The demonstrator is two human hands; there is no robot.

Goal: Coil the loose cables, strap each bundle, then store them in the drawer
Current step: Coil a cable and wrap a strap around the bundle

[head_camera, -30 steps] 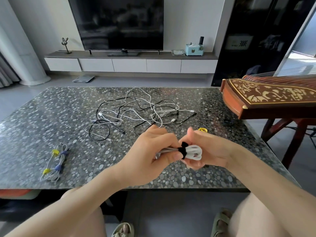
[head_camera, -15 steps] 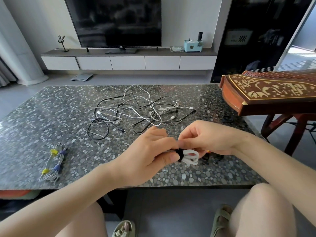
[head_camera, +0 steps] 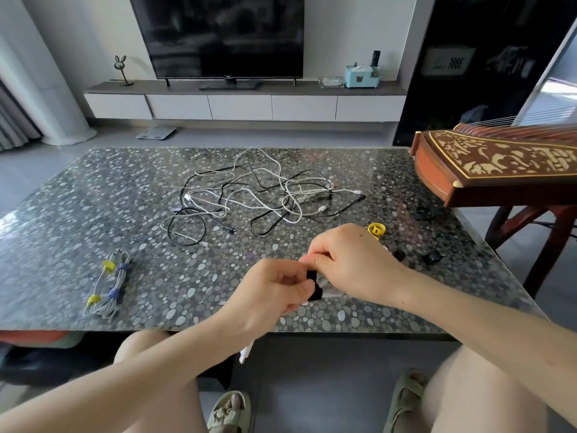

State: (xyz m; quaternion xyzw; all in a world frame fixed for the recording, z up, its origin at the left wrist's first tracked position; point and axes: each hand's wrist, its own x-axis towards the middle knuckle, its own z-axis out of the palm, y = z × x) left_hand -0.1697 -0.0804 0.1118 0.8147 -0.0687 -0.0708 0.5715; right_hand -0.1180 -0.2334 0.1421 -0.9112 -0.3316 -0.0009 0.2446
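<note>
A: Where is the cable sitting?
B: The white cable [head_camera: 328, 293] is being held between both hands, just above the near edge of the table [head_camera: 78, 214]. Fingers are hiding most of it. One white plug end is hanging below the left wrist, past the table edge.
A: And the strap?
B: The black strap [head_camera: 314, 287] is running upright across the cable, in the gap between the two hands.
A: Fingers?
B: The left hand [head_camera: 271, 292] is gripping the cable, fingers curling round it right beside the strap. The right hand [head_camera: 351, 265] is pinching the strap's upper end between thumb and forefinger. Whether the strap is closing fully round the coil, I cannot tell.
A: Further out?
B: The loose cables [head_camera: 259, 198], black and white tangled together, are lying mid-table, well apart from the hands. A strapped bundle [head_camera: 107, 289] with yellow and blue ties is lying near the left side. A yellow strap [head_camera: 377, 230] is sitting just beyond the right hand, and a few spare black straps [head_camera: 432, 257] are lying further right.
A: Around the table?
B: A carved wooden zither [head_camera: 499, 164] is standing on its own legs beside the far right corner. A television [head_camera: 218, 35] is standing on a low cabinet [head_camera: 243, 103] across the room, near a blue tissue box [head_camera: 359, 77]. The person is sitting, with bare knees and green sandals [head_camera: 229, 412] showing below.
</note>
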